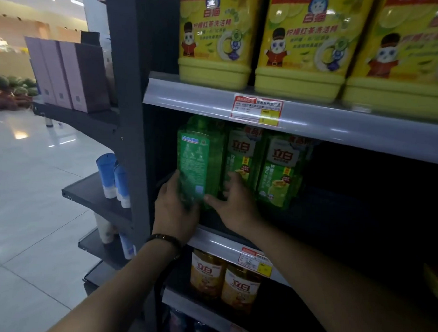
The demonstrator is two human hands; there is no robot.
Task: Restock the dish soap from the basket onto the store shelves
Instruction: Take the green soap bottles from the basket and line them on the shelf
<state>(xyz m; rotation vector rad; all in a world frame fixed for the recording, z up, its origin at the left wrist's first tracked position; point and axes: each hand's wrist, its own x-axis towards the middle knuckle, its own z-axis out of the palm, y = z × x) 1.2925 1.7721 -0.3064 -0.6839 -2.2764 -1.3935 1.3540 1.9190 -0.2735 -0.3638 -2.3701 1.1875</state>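
A green dish soap bottle (pixel 198 160) stands at the left end of the middle shelf (pixel 219 241), its back label facing me. My left hand (pixel 176 209) wraps its lower left side. My right hand (pixel 232 204) touches its lower right side, thumb on the bottle's base and fingers reaching toward the second green bottle (pixel 240 159). A third green bottle (pixel 279 168) stands to the right of that one. No basket is in view.
Large yellow soap jugs (pixel 216 40) fill the upper shelf (pixel 315 120). Orange-yellow bottles (pixel 223 279) stand on the lower shelf. The middle shelf is dark to the right of the green bottles. Blue tubes (pixel 112 176) hang on the end rack at left.
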